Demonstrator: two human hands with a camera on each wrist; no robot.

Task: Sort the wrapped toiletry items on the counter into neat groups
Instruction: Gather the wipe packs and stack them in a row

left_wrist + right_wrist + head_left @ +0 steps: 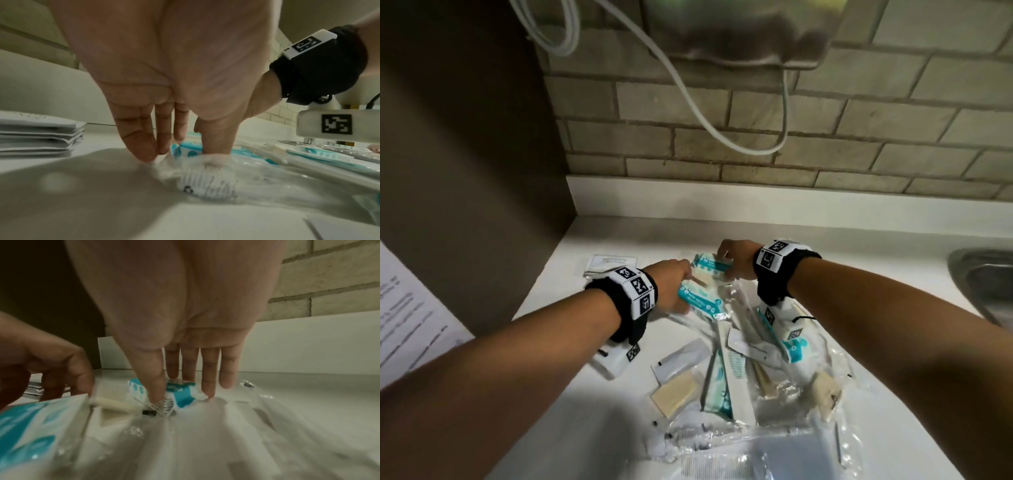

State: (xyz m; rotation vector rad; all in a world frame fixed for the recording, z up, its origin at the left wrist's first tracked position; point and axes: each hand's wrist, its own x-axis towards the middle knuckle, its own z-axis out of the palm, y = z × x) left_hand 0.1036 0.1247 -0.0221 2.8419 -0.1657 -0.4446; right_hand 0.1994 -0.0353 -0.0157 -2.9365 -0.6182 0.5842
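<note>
Wrapped toiletry items lie in a loose pile (739, 370) on the white counter (619, 240). At its far end my left hand (683, 286) pinches the clear end of a teal-and-white packet (700, 303); the left wrist view shows the thumb (212, 149) pressing that wrapper (205, 175) against the counter opposite the fingertips (144, 151). Just beyond it, my right hand (727, 263) holds a second teal-and-white packet (710, 265), thumb (156, 394) on one side and fingers (207, 386) on the other side of the packet (182, 396).
A stack of flat white sachets (613, 265) sits at the back left. Combs, a beige bar (674, 394), a white sachet (681, 358) and clear bags fill the near pile. A steel sink (983, 281) lies right, a brown panel (465, 171) left, a cable (688, 96) hangs above.
</note>
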